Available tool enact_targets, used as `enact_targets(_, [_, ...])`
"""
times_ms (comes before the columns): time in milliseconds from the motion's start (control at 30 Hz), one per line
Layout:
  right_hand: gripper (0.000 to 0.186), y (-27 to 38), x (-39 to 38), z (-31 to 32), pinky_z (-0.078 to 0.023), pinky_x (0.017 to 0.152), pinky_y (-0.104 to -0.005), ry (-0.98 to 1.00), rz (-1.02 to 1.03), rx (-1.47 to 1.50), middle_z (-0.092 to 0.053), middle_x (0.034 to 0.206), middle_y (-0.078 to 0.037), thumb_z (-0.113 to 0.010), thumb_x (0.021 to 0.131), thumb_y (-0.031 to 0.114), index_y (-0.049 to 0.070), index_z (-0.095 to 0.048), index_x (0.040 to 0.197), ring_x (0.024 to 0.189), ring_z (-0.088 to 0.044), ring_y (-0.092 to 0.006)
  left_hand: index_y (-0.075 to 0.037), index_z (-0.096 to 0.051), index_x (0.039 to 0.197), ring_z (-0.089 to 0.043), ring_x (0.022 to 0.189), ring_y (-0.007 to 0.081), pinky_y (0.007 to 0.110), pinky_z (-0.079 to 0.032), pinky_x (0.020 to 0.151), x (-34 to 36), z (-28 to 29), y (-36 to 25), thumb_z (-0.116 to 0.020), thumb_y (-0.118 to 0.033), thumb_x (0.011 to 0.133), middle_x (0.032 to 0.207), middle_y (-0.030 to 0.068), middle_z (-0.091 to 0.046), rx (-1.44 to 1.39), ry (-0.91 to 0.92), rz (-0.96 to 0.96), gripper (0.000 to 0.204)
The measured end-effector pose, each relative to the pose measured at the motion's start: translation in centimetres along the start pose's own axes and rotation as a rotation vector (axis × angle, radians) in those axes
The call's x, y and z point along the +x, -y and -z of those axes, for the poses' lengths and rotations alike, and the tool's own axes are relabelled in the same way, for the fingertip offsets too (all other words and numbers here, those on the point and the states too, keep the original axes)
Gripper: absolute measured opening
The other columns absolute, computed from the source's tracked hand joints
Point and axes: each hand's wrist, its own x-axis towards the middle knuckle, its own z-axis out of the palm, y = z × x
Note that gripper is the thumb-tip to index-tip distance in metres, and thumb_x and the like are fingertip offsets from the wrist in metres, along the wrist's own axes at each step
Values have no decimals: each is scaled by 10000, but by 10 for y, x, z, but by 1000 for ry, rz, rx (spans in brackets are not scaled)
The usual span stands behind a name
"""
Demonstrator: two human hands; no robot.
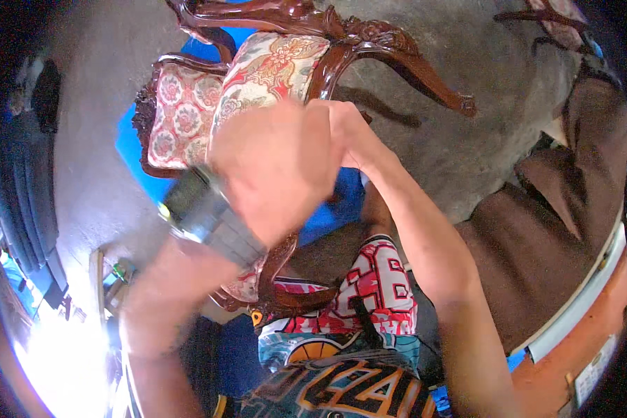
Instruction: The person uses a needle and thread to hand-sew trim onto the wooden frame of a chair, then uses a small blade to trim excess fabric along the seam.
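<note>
My left hand (275,164), with a dark watch (205,205) on its wrist, is raised close to the camera and smeared by motion. Its fingers are hidden. Right against it is my right hand (340,132), closed like a fist; whatever it holds, if anything, does not show. Behind both hands a carved, glossy dark-wood chair (390,59) lies tipped over. Cream and red floral fabric (279,63) covers its seat, and a medallion-patterned pad (184,118) fills its back. My hands hide part of the seat and frame.
A blue sheet (136,150) lies under the chair on the grey concrete floor (453,153). To the right spreads brown cloth (529,244). Another dark-wood piece (554,24) stands at the far right. Bright light (66,369) glares at the lower left.
</note>
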Motion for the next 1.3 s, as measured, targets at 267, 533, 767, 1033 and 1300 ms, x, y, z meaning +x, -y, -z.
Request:
enact_targets(267, [65,14,-6,18,-493,639,-430,-281,219,-554,-649,721,-116,-625,774,154,98,-641,804,699,-637,-324,-29,-613,806,-544,668,175,341,-421,599,67,81,17,-571,-300,883,731,62,-596,-766,258,-391,285])
enact_targets(533, [145,-20,-94,-19,-451,788,-388,-514,244,-432,-632,888,-93,-659,800,112,80,-644,941,839,-578,-287,-39,-610,977,-587,843,235,369,-457,770,76,125,61,-632,-456,807,915,114,-616,-918,236,-592,450])
enact_targets(767, [161,-12,-60,-48,-381,654,-356,-513,413,-605,-610,862,-22,-725,737,135,104,-633,866,767,-536,-224,-31,-592,1060,-597,900,255,387,-468,804,40,143,65,-604,-451,823,1004,131,-612,-776,101,-533,482])
enact_targets(1033, [361,29,-94,-48,-413,656,-350,-438,229,262,-517,678,-59,-409,951,361,60,-518,785,641,-512,-203,-22,-571,1154,-607,966,278,408,-481,843,39,118,32,-571,-445,840,1105,151,-607,-578,-167,-586,526])
enact_targets(1300, [304,-13,-345,107,-337,445,-233,-790,-580,948,-451,615,31,-437,976,367,129,-519,805,527,-421,-90,-23,-477,1250,-511,1124,324,542,-215,1094,-9,-144,-8,-725,-482,677,1068,147,-593,37,71,-843,774])
